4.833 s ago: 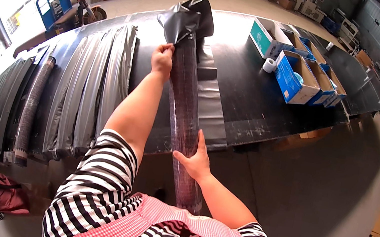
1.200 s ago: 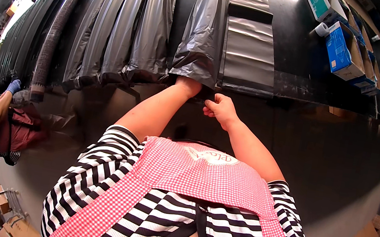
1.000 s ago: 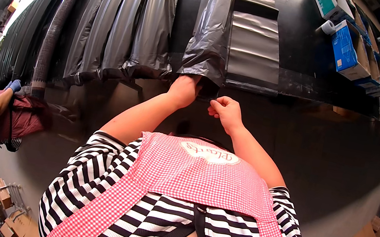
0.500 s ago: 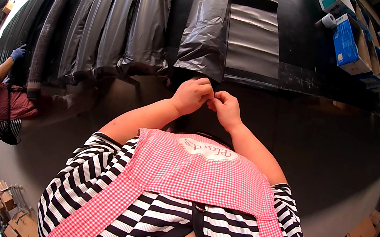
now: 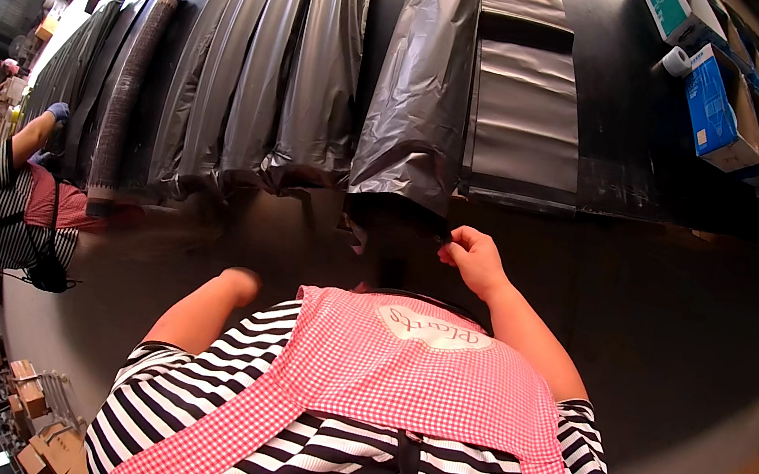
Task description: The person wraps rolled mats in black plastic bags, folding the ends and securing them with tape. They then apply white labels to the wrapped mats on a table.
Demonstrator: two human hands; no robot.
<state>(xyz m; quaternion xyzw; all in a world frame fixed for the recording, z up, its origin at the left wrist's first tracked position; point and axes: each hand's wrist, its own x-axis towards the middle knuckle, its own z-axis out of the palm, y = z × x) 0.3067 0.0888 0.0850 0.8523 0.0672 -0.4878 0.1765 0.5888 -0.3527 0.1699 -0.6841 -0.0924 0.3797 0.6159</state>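
A long, shiny black plastic bag (image 5: 417, 112) lies over the table edge in front of me, its dark open end hanging toward me. At the right corner of that end, my right hand (image 5: 477, 260) is closed, thumb and fingertips pinched on the bag's edge. My left hand (image 5: 239, 284) is drawn back low on the left, beside my apron, away from the bag. It is blurred and its fingers do not show. Just right of the bag lies a flat stack of folded black plastic sheets (image 5: 526, 126).
Several more black plastic-covered rolls (image 5: 322, 75) lie side by side to the left, with a dark mesh roll (image 5: 133, 92) beyond. A gloved co-worker (image 5: 26, 195) stands at the far left. Blue boxes (image 5: 722, 110) and a white roll (image 5: 676, 62) sit at the table's far right.
My left hand has left the bag's end and moved back to the lower left. My right hand stays at the bag's corner. The view has shifted slightly.
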